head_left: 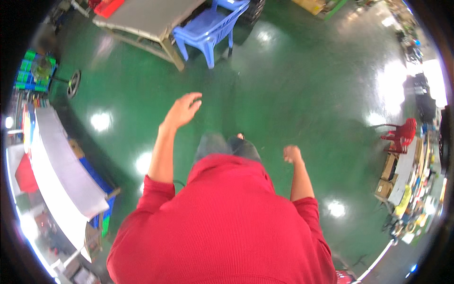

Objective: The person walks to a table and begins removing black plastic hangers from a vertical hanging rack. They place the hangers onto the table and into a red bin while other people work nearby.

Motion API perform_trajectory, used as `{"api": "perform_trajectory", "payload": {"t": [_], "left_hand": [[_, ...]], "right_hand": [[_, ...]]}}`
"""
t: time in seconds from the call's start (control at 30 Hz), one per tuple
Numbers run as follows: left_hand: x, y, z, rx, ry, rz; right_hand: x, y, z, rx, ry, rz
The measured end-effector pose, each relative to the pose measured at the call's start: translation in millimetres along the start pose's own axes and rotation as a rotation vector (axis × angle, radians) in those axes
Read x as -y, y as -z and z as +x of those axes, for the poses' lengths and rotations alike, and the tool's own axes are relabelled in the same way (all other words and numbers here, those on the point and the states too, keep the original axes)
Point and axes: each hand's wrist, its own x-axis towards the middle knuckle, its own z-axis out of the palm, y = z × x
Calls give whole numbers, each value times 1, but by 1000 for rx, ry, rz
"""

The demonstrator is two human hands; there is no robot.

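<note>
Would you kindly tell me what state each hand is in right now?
Left hand: open, nothing visible in it.
Right hand: loosely closed, nothing visible in it.

The blue chair (204, 24) stands on a glossy green floor (279, 99). Just left of the blue chair is a gray-topped table (149, 20) on a pale frame, bearing a red tray (109, 6); just right of it, a dark tyre (255, 12). Well left of the blue chair and nearer stand blue-green crates (23, 77), a round black base (73, 84) and, nearer still, a long pale bench (71, 163). Well right of the blue chair and nearer are a red chair (404, 134) and brown boxes (385, 188). White reflections dot the floor, the broadest glare (391, 85) lying right of the blue chair, toward a bright patch (435, 80), window or lamp unclear.
</note>
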Motion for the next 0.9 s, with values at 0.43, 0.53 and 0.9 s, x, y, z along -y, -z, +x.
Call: {"api": "perform_trajectory", "payload": {"t": [0.43,0.53,0.9], "left_hand": [[-14,-4,393,-9,504,71],[-53,-8,553,30,143,283],[-288,-92,1011,10,-534,203]], "right_hand": [[-197,282,313,-67,-278,1320],[-290,257,339,52,-388,1404],[-542,385,424,66,-653,1460]]}}
